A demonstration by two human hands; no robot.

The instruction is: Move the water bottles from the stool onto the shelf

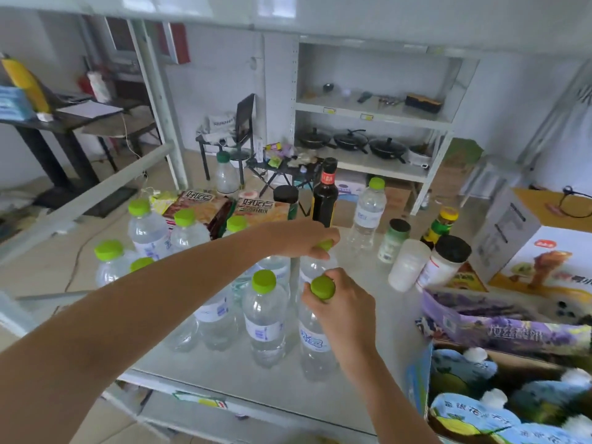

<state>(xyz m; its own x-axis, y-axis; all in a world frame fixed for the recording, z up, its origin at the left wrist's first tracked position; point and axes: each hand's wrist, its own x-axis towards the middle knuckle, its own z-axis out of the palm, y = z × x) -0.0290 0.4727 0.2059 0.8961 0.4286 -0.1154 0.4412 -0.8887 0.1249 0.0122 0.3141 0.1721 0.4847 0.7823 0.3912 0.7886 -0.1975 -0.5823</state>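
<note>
Both arms are reaching over the shelf [256, 376]. The left hand [307, 240] and right hand [344, 304] are each gripping a green-capped clear water bottle [315, 341] by its neck, fingers closed, bottles upright on the shelf.

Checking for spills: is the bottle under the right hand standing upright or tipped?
Upright. The bottle stands on its base on the shelf, green cap on top, with the right hand closed around the cap.

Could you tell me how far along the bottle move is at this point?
Mostly done, it seems: about nine clear plastic water bottles with green caps, such as one, stand on the grey metal shelf. In hand: the left hand and right hand each grip a bottle's cap, apparently setting them down. Left: unclear, since the stool is not in view.
</note>
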